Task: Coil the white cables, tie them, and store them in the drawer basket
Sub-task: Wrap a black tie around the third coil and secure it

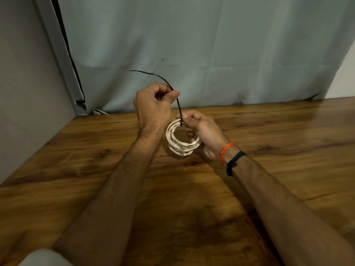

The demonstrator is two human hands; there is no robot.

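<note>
**Tie goes through the coil, knot not yet made**

Closest in, a pale sleeve sits at the bottom edge, and two bare forearms reach out over the wooden table. The right hand grips the coiled white cable, fingers curled through the ring, holding it just above the wood. An orange thread band and a black band circle that wrist. Up and to the left of it, the left hand pinches a thin black tie between thumb and fingers; the tie runs down into the coil by the right fingertips, its free tail arcing away beyond the left knuckles.

So the coiling looks done for this cable, and the tying seems only begun: no wrap or knot shows. Storing is all to come, and no drawer basket is in view. Beyond both hands hangs a grey curtain; nothing lies between the hands and the work.
</note>
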